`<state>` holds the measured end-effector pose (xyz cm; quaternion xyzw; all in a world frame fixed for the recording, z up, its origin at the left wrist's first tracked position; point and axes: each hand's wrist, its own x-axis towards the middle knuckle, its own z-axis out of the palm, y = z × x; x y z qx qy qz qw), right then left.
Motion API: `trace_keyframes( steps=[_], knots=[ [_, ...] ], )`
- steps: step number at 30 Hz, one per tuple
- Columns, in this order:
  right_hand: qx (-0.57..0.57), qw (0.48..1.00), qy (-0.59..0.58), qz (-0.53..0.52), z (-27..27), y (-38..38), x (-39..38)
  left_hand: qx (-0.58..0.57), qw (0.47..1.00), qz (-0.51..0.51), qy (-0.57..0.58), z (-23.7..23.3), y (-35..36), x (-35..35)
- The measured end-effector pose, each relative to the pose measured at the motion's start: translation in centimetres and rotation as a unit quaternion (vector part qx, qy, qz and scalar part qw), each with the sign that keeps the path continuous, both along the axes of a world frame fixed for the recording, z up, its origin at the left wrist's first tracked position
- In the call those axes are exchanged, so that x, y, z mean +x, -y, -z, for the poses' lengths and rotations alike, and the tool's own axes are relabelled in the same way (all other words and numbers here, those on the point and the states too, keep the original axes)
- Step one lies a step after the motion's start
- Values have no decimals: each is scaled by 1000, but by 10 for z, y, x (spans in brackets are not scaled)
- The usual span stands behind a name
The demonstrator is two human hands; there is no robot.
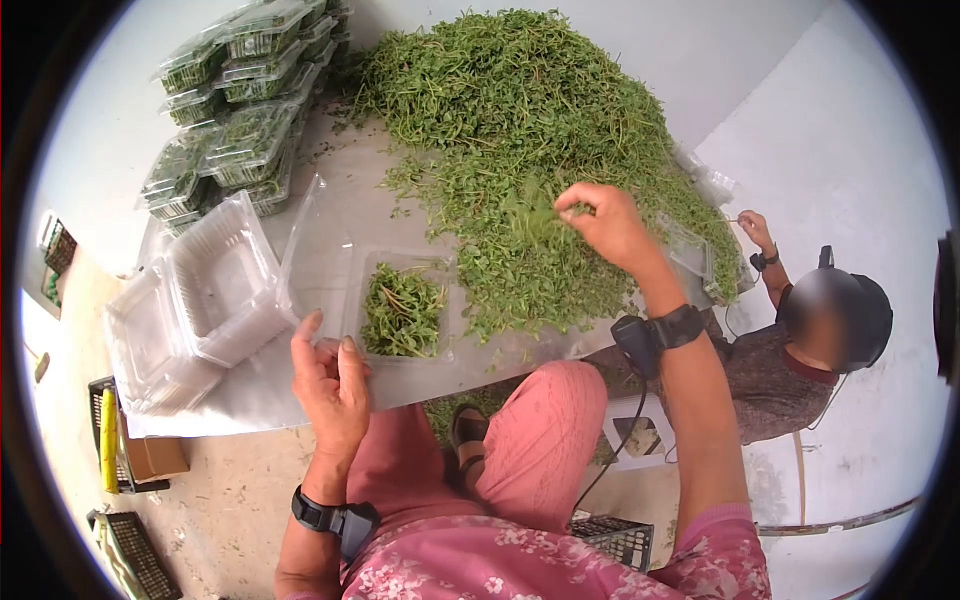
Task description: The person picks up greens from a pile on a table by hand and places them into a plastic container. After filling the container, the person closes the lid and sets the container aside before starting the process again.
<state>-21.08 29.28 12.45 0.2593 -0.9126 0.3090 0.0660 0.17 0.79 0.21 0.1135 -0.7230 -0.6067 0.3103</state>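
Two bare hands at a table (335, 215): the left hand (335, 385), loosely open, beside a clear container (453, 300) holding greens (402, 312), contact unclear; the right hand (568, 213), fingertips pinching a pale sprig (537, 220), over a large leafy heap (520, 95).

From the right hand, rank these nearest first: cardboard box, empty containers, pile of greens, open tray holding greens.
1. Pile of greens, at the right hand's fingertips
2. Open tray, to its left
3. Empty containers, farther left
4. Cardboard box, floor, lower left
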Motion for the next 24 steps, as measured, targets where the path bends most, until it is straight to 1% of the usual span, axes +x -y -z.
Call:
trace_keyframes(
  steps=[2, 3, 6, 9, 12, 15, 18, 22, 23, 24],
  knots=[
    [6, 1000, 11, -9, 5, 1, 0, -1, 1000, 2, -1, -2, 1, -1],
    [-27, 1000, 2, 6, 4, 3, 0, 3, 1000, 3, 0, -3, 1, 0],
    [-25, 1000, 9, -3, -1, 5, 4, 11, 1000, 3, 4, -2, 0, 1],
    [-36, 999, -15, -24, 0, 7, 2, 10, 1000, 3, 3, -3, 0, 0],
    [-75, 997, 34, -12, -10, 12, 9, 5, 1000, -2, 6, -2, 0, 0],
    [-144, 983, 109, -31, -18, 22, 18, 4, 1000, -1, 12, -2, 1, 0],
    [-231, 962, 127, -66, -26, 37, 31, 3, 1000, 2, 7, 0, 1, 0],
    [-349, 918, 143, -124, -40, 68, 53, 7, 1000, 5, 6, -1, 1, 0],
    [-368, 906, 153, -141, -37, 75, 56, 12, 1000, 9, 5, 0, 1, 0],
    [-331, 921, 157, -131, -32, 87, 63, 7, 1000, 8, 6, 0, 2, 0]
  ],
)
